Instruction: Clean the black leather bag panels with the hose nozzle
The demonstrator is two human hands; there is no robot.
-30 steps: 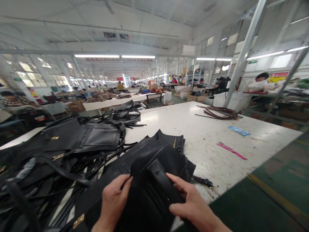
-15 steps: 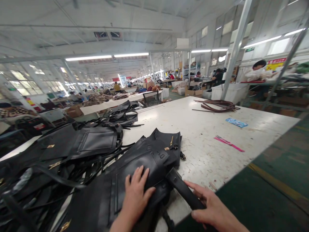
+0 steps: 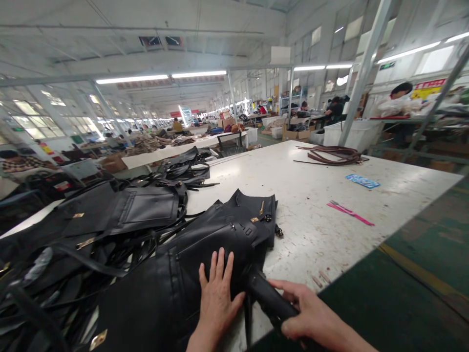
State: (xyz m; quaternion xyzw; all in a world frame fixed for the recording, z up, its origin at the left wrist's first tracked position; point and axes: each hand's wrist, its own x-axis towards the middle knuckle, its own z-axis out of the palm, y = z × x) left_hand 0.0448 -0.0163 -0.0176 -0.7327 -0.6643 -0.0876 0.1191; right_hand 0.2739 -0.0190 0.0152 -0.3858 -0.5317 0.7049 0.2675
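A black leather bag [image 3: 205, 244] lies flat in front of me on the white table [image 3: 293, 215]. My left hand [image 3: 219, 293] rests on its front panel, fingers stretched out and spread. My right hand [image 3: 308, 310] is closed around a black handle [image 3: 269, 293] at the bag's near right side, thumb below and fingers on top. Where the handle meets the bag is partly in shadow. Beyond my hands, a gold zip and a small gold fitting [image 3: 255, 220] show at the bag's far end.
Several more black bags [image 3: 150, 208] and straps are heaped along the left. Toward the right lie pink-handled snips [image 3: 350, 213], a blue patterned packet [image 3: 362, 181] and a coil of brown straps [image 3: 335, 155]. Scraps dot the tabletop. People work at tables farther back.
My left hand has slid slightly right across the bag, still spread. My right hand and the handle have shifted a little left, toward the bag. The view has tilted slightly.
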